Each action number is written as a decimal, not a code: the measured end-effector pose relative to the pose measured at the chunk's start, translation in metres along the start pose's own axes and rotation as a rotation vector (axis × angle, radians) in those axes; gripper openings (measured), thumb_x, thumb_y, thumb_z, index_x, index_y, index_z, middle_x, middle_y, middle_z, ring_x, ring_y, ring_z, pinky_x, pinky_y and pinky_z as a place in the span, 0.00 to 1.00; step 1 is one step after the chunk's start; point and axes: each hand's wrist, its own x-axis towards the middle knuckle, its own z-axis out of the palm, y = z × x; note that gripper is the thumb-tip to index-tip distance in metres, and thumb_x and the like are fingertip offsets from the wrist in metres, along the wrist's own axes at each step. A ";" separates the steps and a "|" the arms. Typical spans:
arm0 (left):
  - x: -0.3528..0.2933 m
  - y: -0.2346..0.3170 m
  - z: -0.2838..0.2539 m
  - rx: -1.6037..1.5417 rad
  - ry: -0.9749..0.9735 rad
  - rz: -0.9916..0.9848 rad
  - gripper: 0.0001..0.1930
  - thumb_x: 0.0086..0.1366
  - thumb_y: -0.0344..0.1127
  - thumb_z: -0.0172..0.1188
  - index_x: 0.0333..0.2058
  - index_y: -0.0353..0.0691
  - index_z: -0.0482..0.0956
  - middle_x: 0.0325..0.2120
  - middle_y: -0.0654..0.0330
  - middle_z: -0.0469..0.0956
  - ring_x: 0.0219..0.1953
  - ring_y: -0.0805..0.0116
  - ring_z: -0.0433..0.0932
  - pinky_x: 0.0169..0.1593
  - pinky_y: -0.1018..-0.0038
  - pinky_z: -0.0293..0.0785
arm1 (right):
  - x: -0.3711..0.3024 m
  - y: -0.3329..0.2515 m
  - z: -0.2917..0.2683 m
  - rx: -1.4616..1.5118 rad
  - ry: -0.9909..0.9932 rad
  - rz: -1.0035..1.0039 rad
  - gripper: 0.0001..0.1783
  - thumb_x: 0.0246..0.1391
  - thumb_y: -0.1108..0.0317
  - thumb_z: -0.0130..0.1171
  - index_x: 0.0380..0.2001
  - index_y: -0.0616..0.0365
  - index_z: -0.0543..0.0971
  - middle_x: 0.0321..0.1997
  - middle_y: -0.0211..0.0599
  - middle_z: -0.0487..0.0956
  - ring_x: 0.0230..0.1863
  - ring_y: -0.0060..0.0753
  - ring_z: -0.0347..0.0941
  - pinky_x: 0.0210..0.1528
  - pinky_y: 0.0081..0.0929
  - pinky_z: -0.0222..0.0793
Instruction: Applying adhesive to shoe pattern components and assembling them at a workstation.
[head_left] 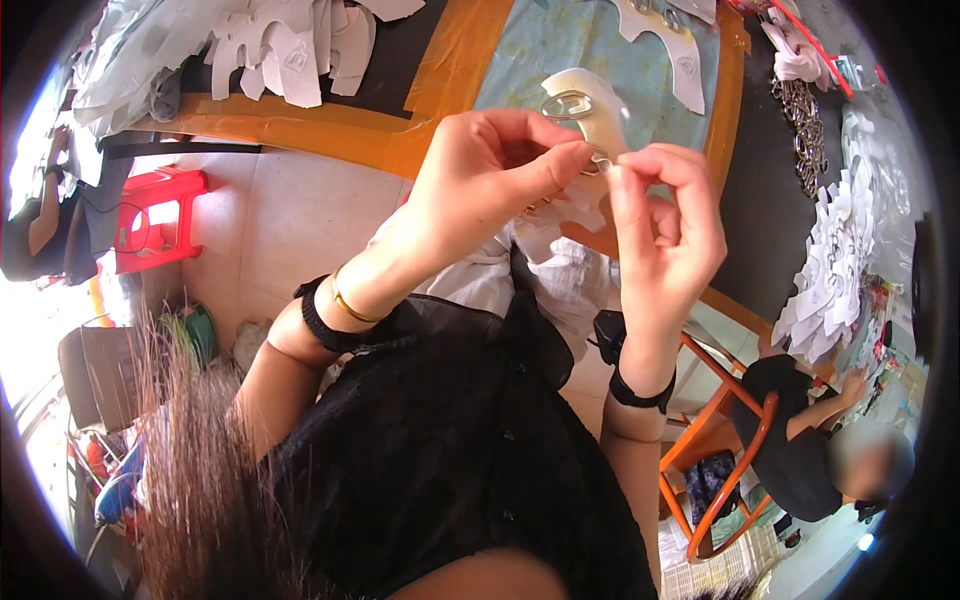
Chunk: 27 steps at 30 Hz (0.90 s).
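Observation:
Close together over the near edge of the table, both my hands are raised with fingers pinched. My left hand [480,180] grips a curved cream-coloured piece [597,122], which sticks out past its fingertips. An oval metal ring [567,105] sits on that piece near its far end. Thumb and forefinger of my right hand [670,215] are closed on a small shiny bit [601,160] beside the left fingertips; its kind is too small to make out. Part of another metal ring shows just under the left thumb tip.
White cut pieces [290,55] lie at the table's far left, and another white piece with metal rings [675,50] at the far side. Metal buckles [797,125] and more white pieces [830,270] are heaped right. A person [800,430] sits lower right; a red stool [165,215] stands left.

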 end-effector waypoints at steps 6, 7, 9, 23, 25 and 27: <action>-0.002 0.000 0.000 0.041 0.034 0.021 0.08 0.58 0.29 0.58 0.34 0.31 0.76 0.29 0.60 0.78 0.31 0.78 0.76 0.37 0.82 0.73 | 0.003 -0.001 -0.003 -0.361 0.002 -0.234 0.09 0.39 0.77 0.65 0.27 0.57 0.78 0.28 0.33 0.73 0.26 0.25 0.70 0.18 0.20 0.63; -0.002 -0.001 0.001 0.014 0.037 0.045 0.08 0.58 0.29 0.58 0.35 0.31 0.76 0.29 0.60 0.78 0.31 0.78 0.76 0.37 0.82 0.73 | 0.003 -0.003 -0.004 -0.405 0.004 -0.269 0.09 0.38 0.78 0.65 0.27 0.57 0.78 0.27 0.33 0.73 0.25 0.26 0.70 0.18 0.20 0.63; -0.003 -0.002 0.001 -0.015 0.041 0.070 0.08 0.58 0.29 0.58 0.36 0.31 0.76 0.29 0.60 0.78 0.31 0.78 0.75 0.37 0.82 0.73 | 0.002 -0.004 -0.003 -0.449 0.003 -0.305 0.09 0.38 0.78 0.64 0.27 0.58 0.77 0.27 0.33 0.72 0.25 0.27 0.70 0.17 0.21 0.63; -0.001 0.003 -0.005 0.398 -0.063 0.106 0.10 0.57 0.29 0.59 0.37 0.29 0.76 0.27 0.62 0.77 0.28 0.81 0.73 0.33 0.84 0.71 | 0.004 0.000 -0.006 -0.136 -0.016 -0.036 0.06 0.41 0.80 0.62 0.24 0.59 0.76 0.25 0.26 0.71 0.20 0.10 0.60 0.17 0.10 0.51; -0.001 0.005 -0.005 0.389 -0.079 0.065 0.10 0.57 0.29 0.59 0.37 0.29 0.76 0.27 0.62 0.77 0.28 0.81 0.73 0.32 0.85 0.71 | 0.003 0.001 -0.006 -0.149 -0.059 0.015 0.06 0.41 0.80 0.62 0.23 0.60 0.76 0.24 0.25 0.71 0.20 0.10 0.60 0.17 0.10 0.50; -0.001 0.006 -0.005 0.380 -0.096 0.025 0.10 0.57 0.29 0.59 0.36 0.29 0.76 0.27 0.62 0.77 0.28 0.81 0.73 0.32 0.85 0.71 | 0.003 0.000 -0.006 -0.134 -0.058 0.022 0.06 0.40 0.80 0.62 0.23 0.60 0.76 0.24 0.25 0.71 0.20 0.10 0.60 0.17 0.10 0.50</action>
